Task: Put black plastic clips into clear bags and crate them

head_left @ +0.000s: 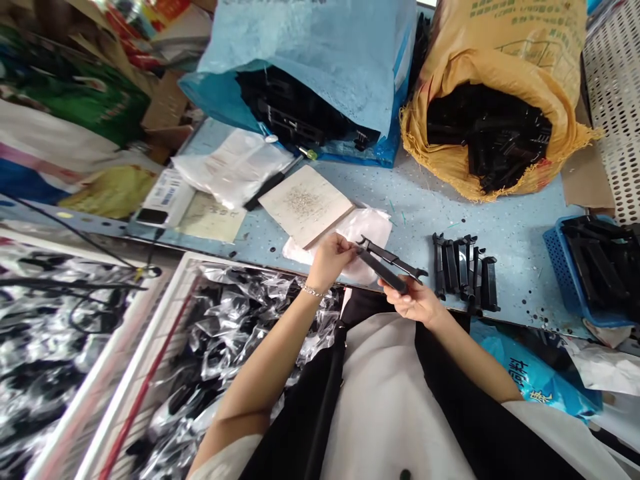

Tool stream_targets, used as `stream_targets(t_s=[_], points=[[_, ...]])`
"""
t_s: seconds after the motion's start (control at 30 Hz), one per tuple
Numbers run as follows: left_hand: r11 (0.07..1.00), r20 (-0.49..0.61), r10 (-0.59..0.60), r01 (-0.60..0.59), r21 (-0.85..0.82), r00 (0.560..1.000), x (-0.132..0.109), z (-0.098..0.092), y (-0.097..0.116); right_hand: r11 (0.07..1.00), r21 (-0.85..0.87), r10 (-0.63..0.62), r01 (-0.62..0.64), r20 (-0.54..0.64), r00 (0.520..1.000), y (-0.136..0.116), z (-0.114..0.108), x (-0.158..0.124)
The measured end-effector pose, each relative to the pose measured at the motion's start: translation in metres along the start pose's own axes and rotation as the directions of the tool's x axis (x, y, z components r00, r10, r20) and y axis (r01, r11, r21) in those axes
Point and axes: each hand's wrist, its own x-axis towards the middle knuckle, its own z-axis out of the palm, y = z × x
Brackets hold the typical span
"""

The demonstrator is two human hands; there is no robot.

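Observation:
Two long black plastic parts [383, 270] lie side by side between my hands, above the table's front edge. My right hand [413, 301] is closed around their near right end. At the far left end, the fingers of my left hand [333, 260] are pinched together against the parts; whether anything small is between those fingertips is hidden. A pale square board [305, 205] with grit on it rests just beyond my left hand, partly on a white plastic sheet [373, 233]. To the right of my right hand, several similar black parts [463, 270] lie in a row.
A blue sack [320, 47] and a yellow sack [510, 40], both with black parts inside, stand at the back. A blue basket [560, 267] of black parts is at the right. Below left, a white-framed bin [145, 347] holds plastic-wrapped pieces. Clear bags [235, 167] lie left of the board.

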Motion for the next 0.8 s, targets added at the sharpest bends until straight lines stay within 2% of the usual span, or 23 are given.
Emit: stream_targets(t_s=[0.07,0.13,0.2,0.3,0.47,0.6,0.8], points=[[0.989,-0.009,0.067,-0.065,0.132,0.998,-0.005,-0.004,-0.002,0.996,0.087,-0.035,0.036,-0.01,0.999,0.001,-0.005,0.001],[0.957,0.025,0.132,-0.134,0.257,0.991,-0.01,-0.008,-0.003,0.992,0.096,-0.078,0.08,-0.023,0.997,0.001,-0.005,-0.004],[0.924,0.08,0.205,-0.22,0.314,0.975,-0.012,-0.009,-0.003,0.993,0.075,-0.095,0.095,-0.011,0.995,0.001,-0.003,-0.01],[0.878,0.125,0.307,-0.332,0.345,0.943,-0.011,-0.007,-0.003,0.997,0.066,-0.047,0.044,0.041,0.998,0.002,0.003,-0.011],[0.823,0.121,0.394,-0.408,0.395,0.911,-0.012,-0.008,-0.004,0.99,0.141,-0.013,-0.001,0.095,0.995,0.009,0.005,0.005],[0.743,0.093,0.485,-0.466,0.48,0.869,-0.021,-0.012,-0.005,0.98,0.197,-0.016,0.001,0.076,0.997,0.009,0.004,0.015],[0.658,0.056,0.578,-0.506,0.557,0.814,-0.036,-0.01,-0.002,0.989,0.144,0.007,-0.019,0.088,0.996,0.005,-0.001,0.016]])
